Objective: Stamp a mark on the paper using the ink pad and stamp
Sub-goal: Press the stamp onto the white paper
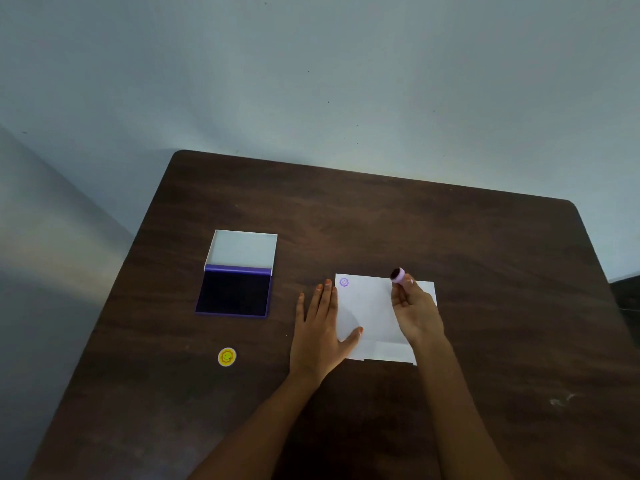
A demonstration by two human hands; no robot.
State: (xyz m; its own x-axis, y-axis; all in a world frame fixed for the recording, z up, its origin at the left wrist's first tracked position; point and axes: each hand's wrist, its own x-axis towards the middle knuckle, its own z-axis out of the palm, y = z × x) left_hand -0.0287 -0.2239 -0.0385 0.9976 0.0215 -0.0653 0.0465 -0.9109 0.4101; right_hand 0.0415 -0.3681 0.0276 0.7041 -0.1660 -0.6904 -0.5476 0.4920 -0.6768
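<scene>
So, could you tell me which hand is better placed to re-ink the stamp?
The right hand: it already grips the stamp, while the left hand lies flat, steadying the paper.

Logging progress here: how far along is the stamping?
Done: the ink pad lies open and a purple mark sits in the paper's far-left corner. In hand: the right hand holds the stamp lifted, the left hand steadies the paper. Left: apparently nothing.

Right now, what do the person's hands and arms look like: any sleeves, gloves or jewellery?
Both forearms are bare as far as the view shows: no sleeves, gloves, watch or bracelets. The left hand and right hand carry no visible rings. The fingernails look painted orange.
</scene>
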